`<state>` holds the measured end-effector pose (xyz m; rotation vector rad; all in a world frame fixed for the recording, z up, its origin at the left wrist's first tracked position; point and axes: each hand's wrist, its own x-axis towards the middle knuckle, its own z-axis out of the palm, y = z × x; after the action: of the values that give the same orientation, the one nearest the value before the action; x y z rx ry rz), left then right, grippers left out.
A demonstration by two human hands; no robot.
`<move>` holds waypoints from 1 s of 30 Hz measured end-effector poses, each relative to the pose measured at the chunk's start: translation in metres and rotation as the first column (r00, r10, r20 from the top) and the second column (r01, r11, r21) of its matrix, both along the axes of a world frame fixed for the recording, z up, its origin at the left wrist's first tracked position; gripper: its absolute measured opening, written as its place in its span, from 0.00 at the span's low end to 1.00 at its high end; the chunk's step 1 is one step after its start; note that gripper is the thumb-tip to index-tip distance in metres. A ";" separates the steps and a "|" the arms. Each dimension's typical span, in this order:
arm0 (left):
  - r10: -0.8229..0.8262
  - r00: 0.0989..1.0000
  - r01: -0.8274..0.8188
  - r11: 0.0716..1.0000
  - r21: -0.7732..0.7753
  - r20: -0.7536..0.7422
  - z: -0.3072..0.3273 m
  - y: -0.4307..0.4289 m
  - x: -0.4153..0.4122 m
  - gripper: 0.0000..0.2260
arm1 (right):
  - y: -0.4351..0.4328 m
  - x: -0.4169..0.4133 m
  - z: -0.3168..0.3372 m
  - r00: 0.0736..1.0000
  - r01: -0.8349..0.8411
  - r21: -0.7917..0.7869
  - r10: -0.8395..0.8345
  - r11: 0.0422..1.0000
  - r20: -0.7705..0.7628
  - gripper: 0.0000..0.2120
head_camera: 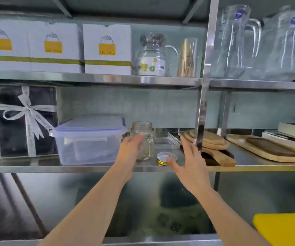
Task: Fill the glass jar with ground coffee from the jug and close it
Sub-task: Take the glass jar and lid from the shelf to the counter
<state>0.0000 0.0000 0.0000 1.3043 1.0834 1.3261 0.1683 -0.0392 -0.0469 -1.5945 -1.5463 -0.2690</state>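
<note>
An empty glass jar with a handle stands upright on the middle steel shelf. Its gold-rimmed lid lies upside down on the shelf just to the jar's right. My left hand reaches up with fingers apart, its fingertips at the jar's left side, not closed around it. My right hand is spread open beside the lid, thumb close to the lid's front edge. A glass jug with a wrapped top sits on the shelf above; I see no coffee in it.
A clear plastic lidded box stands left of the jar, a ribbon-tied dark gift box further left. Wooden boards and trays lie to the right, behind a steel upright. White cartons and wrapped glass pitchers fill the upper shelf.
</note>
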 end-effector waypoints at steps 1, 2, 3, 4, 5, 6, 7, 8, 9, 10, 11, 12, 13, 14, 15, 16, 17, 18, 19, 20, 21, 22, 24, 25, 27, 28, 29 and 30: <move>-0.031 0.998 0.031 0.999 -0.009 0.047 -0.003 0.006 0.002 0.17 | 0.005 0.001 -0.005 1.000 -0.014 -0.009 0.014 1.000 0.007 0.37; -0.062 0.996 0.063 0.998 -0.016 0.061 -0.006 0.011 0.005 0.17 | 0.011 0.002 -0.009 1.000 -0.016 -0.010 0.017 1.000 0.023 0.37; -0.079 0.995 0.081 0.996 -0.029 0.052 -0.009 0.016 0.009 0.19 | 0.017 0.003 -0.015 0.999 -0.019 -0.026 0.019 0.999 0.025 0.37; -0.093 0.994 0.095 0.994 -0.047 0.056 -0.010 0.018 0.012 0.21 | 0.021 0.004 -0.020 1.000 -0.025 -0.049 0.026 0.998 0.015 0.37; -0.110 0.992 0.114 0.992 -0.063 0.054 -0.012 0.021 0.017 0.22 | 0.026 0.005 -0.025 1.000 -0.027 -0.056 0.028 0.998 0.001 0.37; -0.127 0.990 0.131 0.988 -0.084 0.058 -0.012 0.020 0.023 0.21 | 0.029 0.005 -0.028 0.999 -0.033 -0.051 0.032 0.998 -0.007 0.36; -0.134 0.990 0.138 0.986 -0.097 0.055 -0.013 0.023 0.027 0.19 | 0.032 0.006 -0.032 0.999 -0.042 -0.043 0.042 0.998 -0.015 0.36; -0.141 0.989 0.144 0.984 -0.109 0.038 -0.013 0.021 0.030 0.17 | 0.034 0.007 -0.034 0.998 -0.057 -0.035 0.056 0.998 -0.020 0.36; -0.144 0.989 0.146 0.984 -0.098 0.019 -0.014 0.023 0.033 0.13 | 0.036 0.007 -0.037 0.997 -0.069 -0.037 0.068 0.997 -0.030 0.36; -0.146 0.989 0.146 0.986 -0.076 0.002 -0.014 0.025 0.035 0.09 | 0.038 0.007 -0.038 0.996 -0.078 -0.033 0.077 0.996 -0.044 0.36; -0.143 0.990 0.143 0.989 -0.045 -0.007 -0.016 0.026 0.037 0.09 | 0.040 0.007 -0.040 0.995 -0.081 -0.030 0.080 0.996 -0.057 0.36; -0.127 0.992 0.126 0.991 -0.037 -0.026 -0.016 0.026 0.037 0.10 | 0.043 0.007 -0.040 0.995 -0.082 -0.028 0.080 0.996 -0.064 0.37; -0.108 0.993 0.106 0.993 -0.043 -0.057 -0.017 0.025 0.037 0.11 | 0.045 0.008 -0.040 0.994 -0.081 -0.029 0.079 0.996 -0.073 0.37; -0.094 0.992 0.091 0.995 -0.043 -0.080 -0.018 0.025 0.037 0.12 | 0.048 0.008 -0.039 0.994 -0.075 -0.034 0.072 0.997 -0.083 0.37; -0.086 0.992 0.085 0.996 -0.021 -0.093 -0.019 0.024 0.037 0.13 | 0.050 0.007 -0.037 0.994 -0.064 -0.045 0.060 0.997 -0.087 0.37; -0.078 0.990 0.080 0.997 0.007 -0.115 -0.020 0.024 0.037 0.15 | 0.053 0.007 -0.036 0.995 -0.049 -0.054 0.044 0.997 -0.087 0.38; -0.063 0.988 0.069 0.997 0.038 -0.141 -0.021 0.024 0.037 0.16 | 0.056 0.007 -0.034 0.996 -0.031 -0.056 0.026 0.998 -0.087 0.38; -0.041 0.984 0.053 0.996 0.067 -0.175 -0.023 0.024 0.037 0.17 | 0.060 0.006 -0.033 0.996 -0.015 -0.059 0.009 0.998 -0.094 0.39; -0.019 0.978 0.038 0.995 0.091 -0.208 -0.023 0.024 0.037 0.17 | 0.063 0.006 -0.032 0.994 -0.003 -0.065 -0.004 0.998 -0.105 0.39; 0.007 0.973 0.018 0.994 0.106 -0.229 -0.024 0.024 0.036 0.17 | 0.067 0.005 -0.032 0.993 0.004 -0.084 -0.013 0.996 -0.117 0.40; 0.034 0.970 -0.007 0.994 0.109 -0.240 -0.024 0.024 0.035 0.17 | 0.070 0.005 -0.033 0.992 0.008 -0.112 -0.022 0.994 -0.126 0.40; 0.075 0.968 -0.048 0.992 0.112 -0.241 -0.023 0.023 0.034 0.17 | 0.074 0.004 -0.033 0.991 0.012 -0.141 -0.031 0.990 -0.133 0.41; 0.140 0.967 -0.119 0.987 0.108 -0.214 -0.022 0.024 0.030 0.21 | 0.080 0.002 -0.034 0.988 0.016 -0.176 -0.042 0.984 -0.148 0.43; 0.161 0.964 -0.141 0.984 0.105 -0.210 -0.021 0.023 0.029 0.22 | 0.083 0.001 -0.035 0.987 0.022 -0.180 -0.050 0.983 -0.154 0.43; 0.187 0.958 -0.168 0.980 0.103 -0.216 -0.019 0.020 0.027 0.22 | 0.087 -0.002 -0.035 0.983 0.043 -0.163 -0.071 0.986 -0.172 0.41; 0.197 0.957 -0.179 0.979 0.098 -0.214 -0.018 0.020 0.027 0.21 | 0.088 -0.003 -0.035 0.979 0.045 -0.149 -0.073 0.988 -0.190 0.40; 0.200 0.958 -0.188 0.979 0.080 -0.205 -0.018 0.019 0.025 0.21 | 0.088 -0.005 -0.035 0.975 0.045 -0.138 -0.073 0.989 -0.209 0.39; 0.207 0.959 -0.202 0.978 0.048 -0.192 -0.017 0.018 0.024 0.21 | 0.088 -0.005 -0.035 0.973 0.047 -0.127 -0.074 0.991 -0.221 0.38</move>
<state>0.0241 0.0183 -0.0167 1.3955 1.3722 1.3883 0.1628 0.0483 -0.0819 -1.7053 -1.3622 -0.0255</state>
